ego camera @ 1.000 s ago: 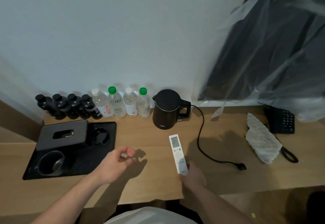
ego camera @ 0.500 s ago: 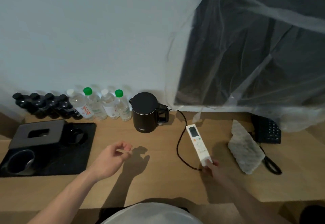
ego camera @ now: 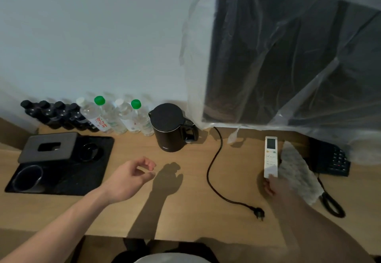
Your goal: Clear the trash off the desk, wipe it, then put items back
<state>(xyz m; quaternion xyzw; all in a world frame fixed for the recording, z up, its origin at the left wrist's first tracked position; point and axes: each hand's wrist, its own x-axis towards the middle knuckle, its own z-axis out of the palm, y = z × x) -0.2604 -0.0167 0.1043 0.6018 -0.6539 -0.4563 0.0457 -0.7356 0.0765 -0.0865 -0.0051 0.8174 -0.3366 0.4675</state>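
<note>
A white remote (ego camera: 270,155) lies lengthwise on the wooden desk (ego camera: 185,211), right beside a white wiping cloth (ego camera: 299,172). My right hand (ego camera: 273,186) pinches the remote's near end. My left hand (ego camera: 132,177) hovers over the middle of the desk with its fingers loosely curled, holding nothing. A black kettle (ego camera: 169,126) stands near the wall, and its cord (ego camera: 214,168) trails across the desk to a loose plug (ego camera: 258,214).
A black tray (ego camera: 82,180) at the left carries a tissue box (ego camera: 49,146) and cups. Dark bottles (ego camera: 55,116) and water bottles (ego camera: 115,116) line the wall. A black phone (ego camera: 329,159) sits at the right under a plastic-covered screen (ego camera: 288,56).
My right hand has carried the remote from the desk's middle, over the kettle cord, to the right beside the cloth. The view has turned right. My left hand has barely moved.
</note>
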